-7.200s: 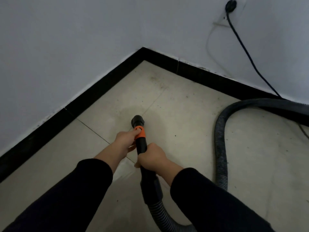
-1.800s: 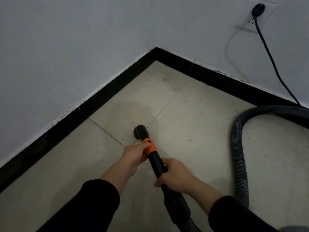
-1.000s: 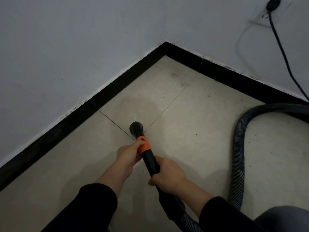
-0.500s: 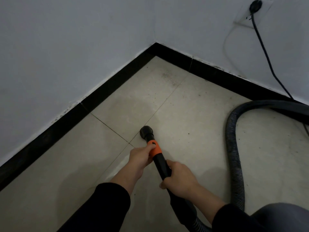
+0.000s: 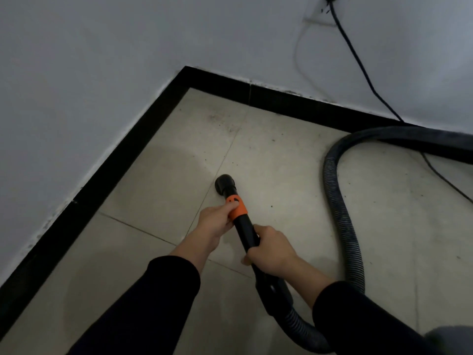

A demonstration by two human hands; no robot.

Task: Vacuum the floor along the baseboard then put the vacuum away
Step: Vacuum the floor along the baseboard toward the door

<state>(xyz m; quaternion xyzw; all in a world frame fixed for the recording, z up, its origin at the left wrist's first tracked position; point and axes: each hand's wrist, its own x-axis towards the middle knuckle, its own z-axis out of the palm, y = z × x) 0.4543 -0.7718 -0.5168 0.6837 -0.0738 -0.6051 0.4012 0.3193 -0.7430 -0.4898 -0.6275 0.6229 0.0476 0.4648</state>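
A black vacuum wand [image 5: 244, 230] with an orange collar [image 5: 236, 207] points down at the beige tile floor [image 5: 281, 180]. Its round nozzle [image 5: 225, 184] sits on or just above a tile near a grout line. My left hand [image 5: 216, 222] grips the wand at the orange collar. My right hand [image 5: 270, 251] grips the black tube lower down. A grey ribbed hose [image 5: 341, 219] loops from the wand's rear round to the right. A black baseboard [image 5: 122, 155] runs along both white walls and meets at the corner [image 5: 186, 70]. Dark specks lie near the corner.
A black power cord [image 5: 358, 62] hangs from a wall socket [image 5: 325, 6] at the top right and trails onto the floor on the right. The hose lies against the far baseboard on the right. A grey trouser knee [image 5: 450, 340] shows at the bottom right.
The nozzle has moved a little over the tiles, back and forth near the grout crossing, and the view has shifted with it. Both hands keep the same grip on the wand.
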